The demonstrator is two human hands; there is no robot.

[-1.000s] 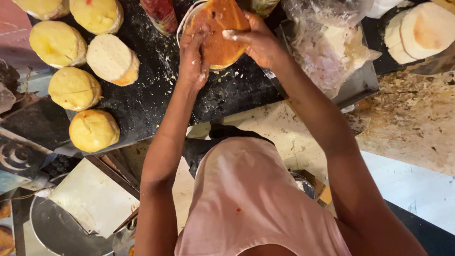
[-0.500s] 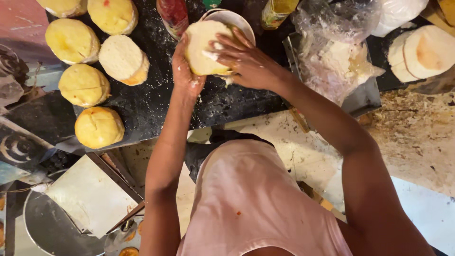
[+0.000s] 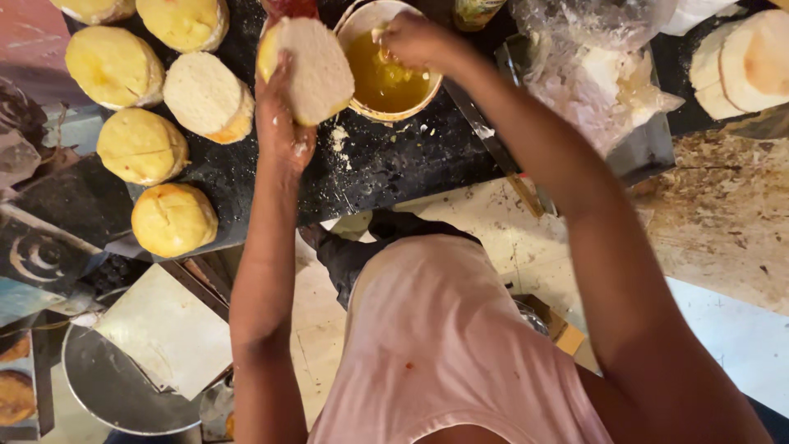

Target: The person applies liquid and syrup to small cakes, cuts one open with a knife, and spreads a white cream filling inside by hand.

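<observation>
My left hand [image 3: 283, 123] holds a split bun [image 3: 311, 67] upright above the black counter, its pale cut face turned toward me. My right hand [image 3: 415, 37] reaches into a round bowl of yellow melted butter [image 3: 386, 78], its fingers pinched over the liquid; whether they hold a tool I cannot tell. The bowl stands on the black counter [image 3: 394, 160] just right of the bun.
Several yellow-glazed buns [image 3: 141, 146] and one cut half [image 3: 207, 94] lie on the counter at the left. A clear plastic bag [image 3: 600, 74] sits at the right, with sliced bun halves [image 3: 744, 62] beyond it. A round metal plate [image 3: 123, 386] lies lower left.
The bun moved left in my left hand, uncovering the butter bowl. My right hand left the bun's face and went into the bowl.
</observation>
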